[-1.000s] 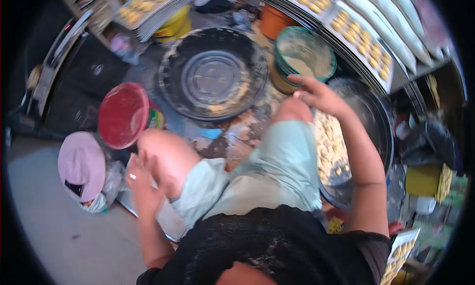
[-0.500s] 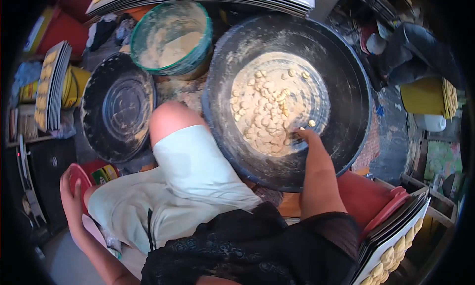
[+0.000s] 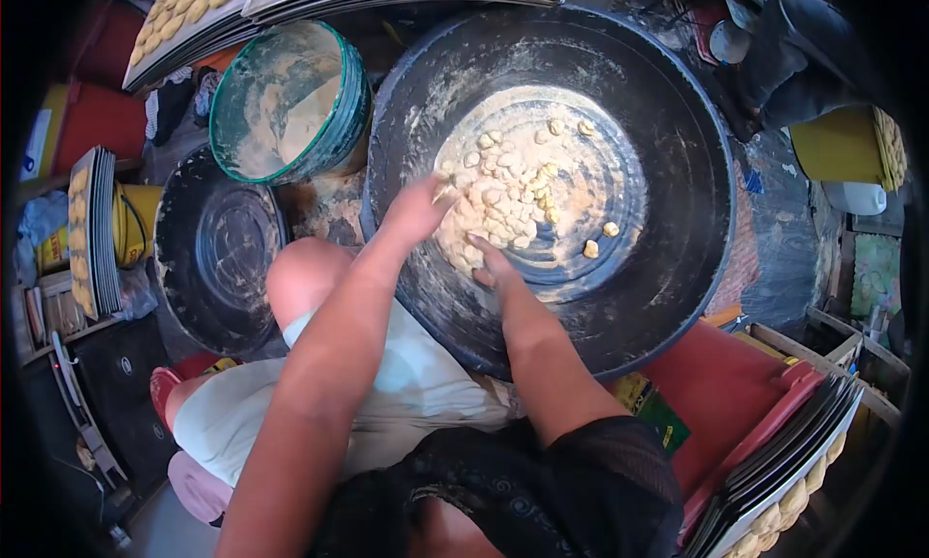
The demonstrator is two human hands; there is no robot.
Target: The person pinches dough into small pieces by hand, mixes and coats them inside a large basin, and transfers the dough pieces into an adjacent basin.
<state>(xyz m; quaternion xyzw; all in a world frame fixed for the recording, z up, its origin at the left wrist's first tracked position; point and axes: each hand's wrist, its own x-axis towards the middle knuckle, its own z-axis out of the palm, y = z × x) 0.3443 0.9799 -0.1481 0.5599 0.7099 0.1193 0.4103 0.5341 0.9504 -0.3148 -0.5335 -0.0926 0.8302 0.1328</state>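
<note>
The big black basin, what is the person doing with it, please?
A person has the left hand and right hand inside the big black basin, at the edge of a pile of pale, dough-like pieces. Whether either hand holds a piece is unclear. A few pieces lie apart from the pile.

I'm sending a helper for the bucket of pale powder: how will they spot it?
Find the large black basin holding dough pieces. In the picture, just left of it and above a smaller black basin, stands the bucket. Its green colour sets it apart from both basins.
</note>
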